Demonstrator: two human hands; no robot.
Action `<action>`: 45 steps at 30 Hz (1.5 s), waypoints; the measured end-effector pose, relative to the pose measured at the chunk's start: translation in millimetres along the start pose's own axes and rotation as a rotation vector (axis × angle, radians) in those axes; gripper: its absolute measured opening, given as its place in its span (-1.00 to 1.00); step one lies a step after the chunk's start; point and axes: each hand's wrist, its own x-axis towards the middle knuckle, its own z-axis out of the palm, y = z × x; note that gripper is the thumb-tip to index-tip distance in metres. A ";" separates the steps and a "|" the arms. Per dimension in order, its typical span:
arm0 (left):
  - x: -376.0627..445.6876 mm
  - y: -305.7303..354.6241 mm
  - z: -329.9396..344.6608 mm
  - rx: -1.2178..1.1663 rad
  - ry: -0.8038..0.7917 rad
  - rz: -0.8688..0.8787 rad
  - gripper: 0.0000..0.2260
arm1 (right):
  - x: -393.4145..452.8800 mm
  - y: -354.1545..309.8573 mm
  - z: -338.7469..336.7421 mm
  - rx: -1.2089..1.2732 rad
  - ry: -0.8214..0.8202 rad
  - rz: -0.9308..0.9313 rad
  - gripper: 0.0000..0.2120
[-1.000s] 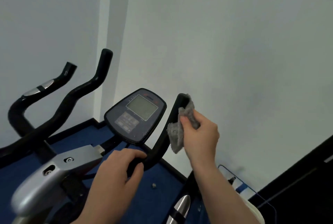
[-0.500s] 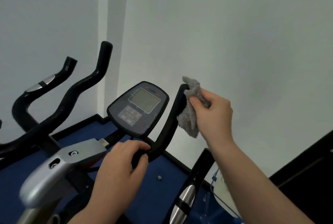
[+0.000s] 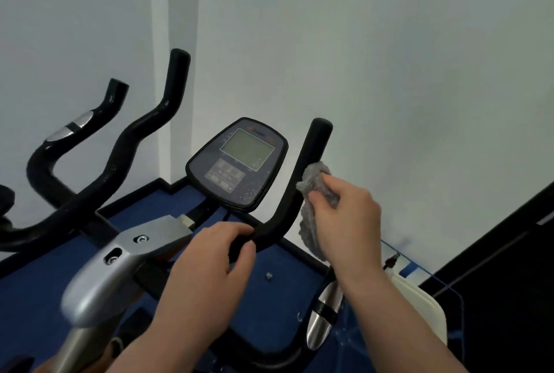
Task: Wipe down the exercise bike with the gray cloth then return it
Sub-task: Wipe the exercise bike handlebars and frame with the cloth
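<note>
The exercise bike has a silver stem, black handlebars and a dark console with a grey screen. My right hand grips the gray cloth and presses it against the right side of the upright right handlebar, a little below its tip. My left hand is closed around the lower bend of the same bar. The cloth's tail hangs down beside my right palm.
The left handlebars curve up at the left. A white wall stands close behind the bike, over blue floor. A white container in a clear holder sits at the lower right, beside a black panel.
My right hand slid the cloth up to the tip of the right handlebar, then back down it to below the tip. My left hand kept its grip on the bend.
</note>
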 end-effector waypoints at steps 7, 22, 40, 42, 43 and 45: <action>-4.3 -8.9 -7.7 -0.018 -0.003 -0.001 -0.79 | -43.3 12.0 9.4 -0.003 -0.199 0.179 -0.87; -10.0 -16.7 -9.2 -0.051 0.022 0.004 -0.79 | 41.8 -53.9 7.8 -1.057 -0.243 -0.673 -0.63; -29.9 -22.1 -23.7 -0.007 0.008 -0.052 -0.72 | 5.3 -24.8 23.0 -0.700 -0.377 -0.498 -0.86; -34.9 -20.1 -25.3 0.009 0.007 -0.070 -0.72 | -11.0 -23.0 25.3 -0.565 -0.440 -0.473 -0.85; -38.1 -19.3 -26.1 0.021 0.009 -0.078 -0.72 | -14.6 -23.5 22.6 -0.486 -0.481 -0.449 -0.85; -45.9 -18.0 -27.6 0.055 0.026 -0.105 -0.71 | -8.6 -23.2 10.6 -0.317 -0.525 -0.397 -0.87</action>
